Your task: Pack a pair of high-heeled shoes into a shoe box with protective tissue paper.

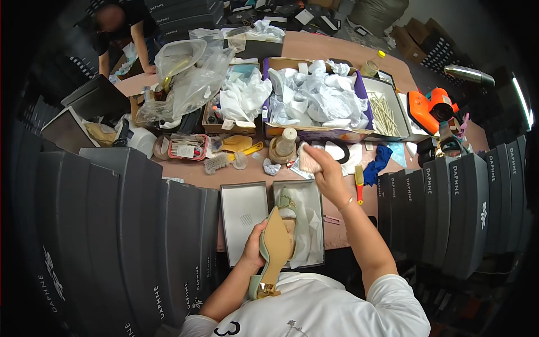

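The shoe is in your left hand, turned sole-up over the near edge of the worktop, toe toward the open shoebox and heel toward your chest. It is a pale green pointed shoe with a tan sole, a slim heel and a small gold buckle on the strap by the heel. Your left hand is closed around its middle, thumb against the sole edge; keep that grip firm but away from the patch you mean to work on, and hold the sole tilted toward you so you can see it.

Your right hand is raised over the worktop just past the box, fingers closed on a pinkish pad, perhaps a sponge or cloth. Bring it down flat and use light, even strokes, judging by how slender the shoe looks.

A 2nd green shoe lies in the box on white paper, with the box lid open beside it. Beyond are a brush, a small bottle and a blue cloth. Stacks of dark boxes stand on both sides.
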Demonstrator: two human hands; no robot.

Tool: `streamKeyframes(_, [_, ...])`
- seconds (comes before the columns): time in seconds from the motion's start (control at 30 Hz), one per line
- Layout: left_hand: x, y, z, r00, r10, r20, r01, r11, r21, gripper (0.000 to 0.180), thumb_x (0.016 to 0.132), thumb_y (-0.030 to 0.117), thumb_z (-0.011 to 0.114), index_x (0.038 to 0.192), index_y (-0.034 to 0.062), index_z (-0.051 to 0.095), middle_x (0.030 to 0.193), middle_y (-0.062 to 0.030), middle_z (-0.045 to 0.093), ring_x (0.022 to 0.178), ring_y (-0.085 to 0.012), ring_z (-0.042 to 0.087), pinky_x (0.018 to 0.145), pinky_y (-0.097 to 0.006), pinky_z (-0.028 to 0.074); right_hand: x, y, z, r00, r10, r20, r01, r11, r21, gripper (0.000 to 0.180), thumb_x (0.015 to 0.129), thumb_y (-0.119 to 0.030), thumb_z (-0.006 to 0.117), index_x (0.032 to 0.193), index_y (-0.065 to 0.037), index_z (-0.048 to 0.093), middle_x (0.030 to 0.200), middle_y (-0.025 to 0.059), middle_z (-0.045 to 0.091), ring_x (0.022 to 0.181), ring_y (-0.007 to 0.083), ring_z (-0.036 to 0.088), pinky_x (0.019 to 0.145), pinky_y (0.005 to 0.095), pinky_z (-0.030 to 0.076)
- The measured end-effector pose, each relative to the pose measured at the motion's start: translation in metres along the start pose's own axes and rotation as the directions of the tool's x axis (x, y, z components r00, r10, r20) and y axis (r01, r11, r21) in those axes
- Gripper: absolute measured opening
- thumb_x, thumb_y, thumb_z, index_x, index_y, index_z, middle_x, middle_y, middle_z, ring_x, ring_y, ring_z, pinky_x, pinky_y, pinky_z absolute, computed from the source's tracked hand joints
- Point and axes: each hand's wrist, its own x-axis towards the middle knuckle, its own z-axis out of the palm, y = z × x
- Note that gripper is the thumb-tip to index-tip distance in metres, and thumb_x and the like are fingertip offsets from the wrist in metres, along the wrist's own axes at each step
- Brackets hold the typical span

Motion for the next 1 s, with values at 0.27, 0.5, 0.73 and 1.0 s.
streamKeyframes(0.27, [0.005,0.002,-0.022,0.999,0.032,-0.043,-0.033,0.999,-0.041,0.057,0.093,0.046,0.040,0.117,-0.0030,0.055,0.109,-0.0178,0.062,0.096,-0.0293,0.063,0.088,-0.041,0.051,0.054,0.036,0.056,0.989,0.082,0.125,-0.034,0.938,-0.345,0.065,0.071,0.005,0.057,0.132,-0.016,0.051,0.122,0.0178,0.052,0.102,0.0380,0.057,0.087,0.0426,0.049])
streamKeyframes(0.5, [-0.003,-0.008,-0.034,0.998,0.038,-0.056,-0.040,0.998,-0.047,0.056,0.092,0.044,0.043,0.120,-0.0036,0.054,0.111,-0.0177,0.061,0.100,-0.0305,0.062,0.090,-0.042,0.050,0.041,0.067,0.084,0.995,-0.050,-0.090,0.040,0.993,-0.111,0.065,0.069,0.008,0.062,0.130,-0.015,0.051,0.122,0.0186,0.053,0.104,0.0391,0.057,0.086,0.0413,0.050])
streamKeyframes(0.73, [-0.009,0.007,-0.030,0.996,-0.029,0.082,0.030,0.999,-0.015,0.051,0.087,0.034,0.045,0.123,-0.0023,0.050,0.112,-0.0168,0.060,0.103,-0.0299,0.060,0.095,-0.043,0.048,0.047,0.062,0.059,0.986,-0.014,-0.166,0.002,0.997,-0.076,0.069,0.066,0.012,0.057,0.130,-0.013,0.052,0.117,0.0193,0.054,0.108,0.0393,0.054,0.092,0.0401,0.045])
streamKeyframes(1.0, [-0.010,-0.007,-0.030,0.998,0.056,-0.002,-0.056,0.995,-0.077,0.049,0.087,0.037,0.047,0.115,-0.0019,0.056,0.104,-0.0163,0.062,0.093,-0.0283,0.063,0.088,-0.041,0.052,-0.037,0.101,0.031,0.395,0.872,-0.290,-0.011,0.320,0.947,0.041,0.093,-0.006,0.058,0.131,-0.002,0.044,0.098,0.0068,0.059,0.078,0.0169,0.062,0.062,0.0325,0.057])
